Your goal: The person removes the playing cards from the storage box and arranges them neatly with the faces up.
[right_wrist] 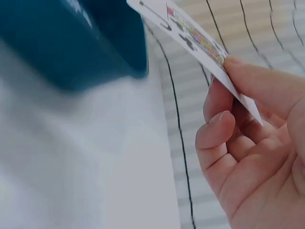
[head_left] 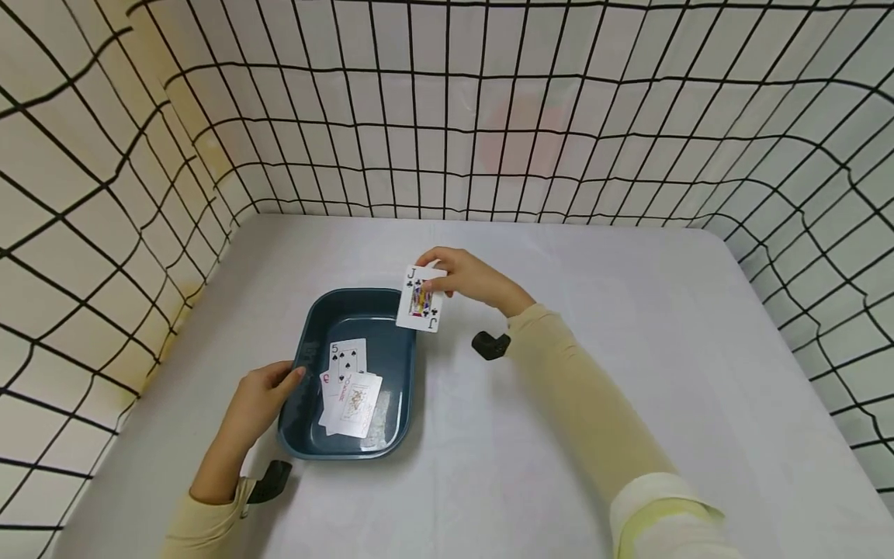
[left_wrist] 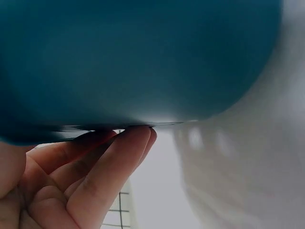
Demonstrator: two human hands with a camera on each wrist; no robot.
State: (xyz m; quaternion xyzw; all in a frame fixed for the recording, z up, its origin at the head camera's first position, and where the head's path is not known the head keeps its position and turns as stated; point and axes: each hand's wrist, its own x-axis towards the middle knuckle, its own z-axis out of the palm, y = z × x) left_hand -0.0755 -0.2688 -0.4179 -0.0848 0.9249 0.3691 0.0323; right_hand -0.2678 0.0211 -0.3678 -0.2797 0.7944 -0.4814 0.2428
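Note:
My right hand pinches a jack of clubs playing card between thumb and fingers, face up, over the far right corner of a dark blue tray. Seen from the right wrist, the card slants, with the thumb on its face and curled fingers behind it. At the tray's left rim, my left hand grips the edge, thumb over the top and fingers along the outer wall. Inside the tray lie a five of spades, a joker card and a card with a red mark, partly overlapping.
A white cloth covers the table under the tray. Black wire grid panels rise along the back and both sides. Each wrist carries a small black device.

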